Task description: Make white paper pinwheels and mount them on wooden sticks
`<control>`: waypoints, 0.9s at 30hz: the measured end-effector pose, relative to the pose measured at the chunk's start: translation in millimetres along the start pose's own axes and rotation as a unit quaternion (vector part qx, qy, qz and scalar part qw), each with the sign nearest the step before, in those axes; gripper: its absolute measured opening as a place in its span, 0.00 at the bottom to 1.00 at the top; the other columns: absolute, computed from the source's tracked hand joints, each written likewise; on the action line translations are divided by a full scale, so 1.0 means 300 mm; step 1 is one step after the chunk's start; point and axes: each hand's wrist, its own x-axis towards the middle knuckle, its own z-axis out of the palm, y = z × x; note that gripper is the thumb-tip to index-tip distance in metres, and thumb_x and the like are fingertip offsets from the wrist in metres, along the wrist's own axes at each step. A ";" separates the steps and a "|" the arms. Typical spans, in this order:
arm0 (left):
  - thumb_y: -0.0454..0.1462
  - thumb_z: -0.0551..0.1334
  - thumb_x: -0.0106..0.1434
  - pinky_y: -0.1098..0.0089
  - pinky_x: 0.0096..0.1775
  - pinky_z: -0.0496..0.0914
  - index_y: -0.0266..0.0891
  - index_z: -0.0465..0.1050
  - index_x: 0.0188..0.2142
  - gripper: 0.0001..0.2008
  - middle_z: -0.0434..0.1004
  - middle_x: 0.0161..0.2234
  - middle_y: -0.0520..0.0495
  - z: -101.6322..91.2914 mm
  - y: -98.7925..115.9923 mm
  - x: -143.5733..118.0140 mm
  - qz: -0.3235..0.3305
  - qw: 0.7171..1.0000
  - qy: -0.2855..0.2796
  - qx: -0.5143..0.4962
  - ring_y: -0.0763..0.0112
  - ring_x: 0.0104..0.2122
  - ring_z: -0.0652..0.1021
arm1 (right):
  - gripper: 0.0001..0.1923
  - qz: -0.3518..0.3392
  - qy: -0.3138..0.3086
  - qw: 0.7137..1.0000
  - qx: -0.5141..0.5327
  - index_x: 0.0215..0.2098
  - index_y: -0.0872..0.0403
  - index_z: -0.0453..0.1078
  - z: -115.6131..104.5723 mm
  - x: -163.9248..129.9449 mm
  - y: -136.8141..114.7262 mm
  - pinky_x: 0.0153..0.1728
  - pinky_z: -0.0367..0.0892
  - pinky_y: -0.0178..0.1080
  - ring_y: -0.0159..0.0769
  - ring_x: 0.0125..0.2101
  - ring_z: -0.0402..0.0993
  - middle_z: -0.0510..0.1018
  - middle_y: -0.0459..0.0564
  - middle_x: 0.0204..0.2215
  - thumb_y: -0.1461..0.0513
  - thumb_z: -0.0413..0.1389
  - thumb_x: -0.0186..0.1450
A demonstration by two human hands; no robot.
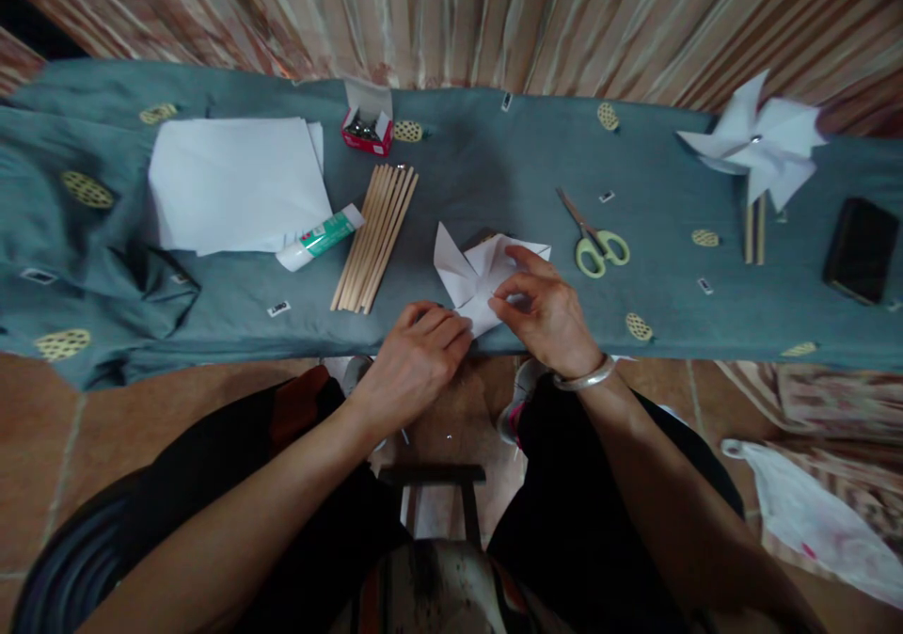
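Note:
A white paper pinwheel [455,269] with its vanes folded in lies near the front edge of the cloth-covered table. My left hand [427,350] is closed at its lower left edge, fingertips curled on the paper. From the right, my right hand [545,312] bends over it, thumb and index finger pinched near the middle; whether something small sits between those fingertips is hidden. Right of it lie scissors [593,244] with pale green handles, slightly open. A row of thin wooden sticks [373,239] lies to the left.
Left of the sticks are a glue stick [321,239] and a stack of white paper [236,182]. An open red box [367,134] of small metal pieces stands behind. Far right, a pinwheel on sticks [754,140] lies beside a black phone-like object [862,248].

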 end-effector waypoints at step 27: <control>0.31 0.58 0.66 0.61 0.47 0.68 0.33 0.76 0.41 0.08 0.80 0.44 0.44 -0.007 0.006 0.002 -0.004 1.000 -0.008 -0.004 0.63 0.43 0.76 | 0.09 -0.068 0.015 0.997 -0.030 0.41 0.49 0.75 0.014 -0.030 0.012 0.59 0.64 0.52 0.47 0.60 0.64 0.68 0.50 0.60 0.62 0.54 0.65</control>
